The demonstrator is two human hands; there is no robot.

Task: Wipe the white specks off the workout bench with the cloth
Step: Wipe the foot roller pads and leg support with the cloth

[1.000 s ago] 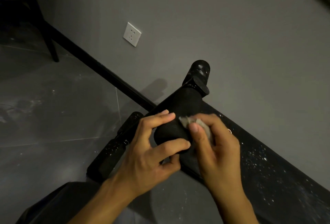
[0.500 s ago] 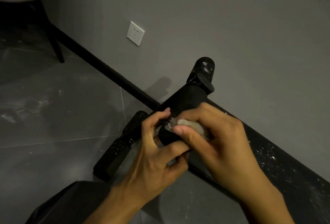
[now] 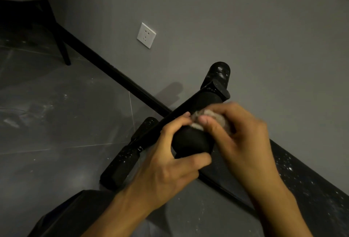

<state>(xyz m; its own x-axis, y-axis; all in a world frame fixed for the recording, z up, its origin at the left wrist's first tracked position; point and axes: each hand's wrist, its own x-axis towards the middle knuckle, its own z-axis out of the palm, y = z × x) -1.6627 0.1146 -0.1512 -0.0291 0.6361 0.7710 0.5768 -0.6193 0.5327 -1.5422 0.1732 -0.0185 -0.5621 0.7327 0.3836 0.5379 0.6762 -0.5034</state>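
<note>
white wall socket [image 3: 146, 35], black chair leg [image 3: 60, 44]

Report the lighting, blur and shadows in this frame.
Head view: dim, flat light. Head view: right hand and cloth smeared by motion, left hand on the foam roller sharper. Head view: soft shadow on the wall behind the bench, no glare.

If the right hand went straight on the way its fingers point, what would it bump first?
Probably the fingers of the left hand, curled round the black roller just beyond the cloth; depth is unclear.
</note>
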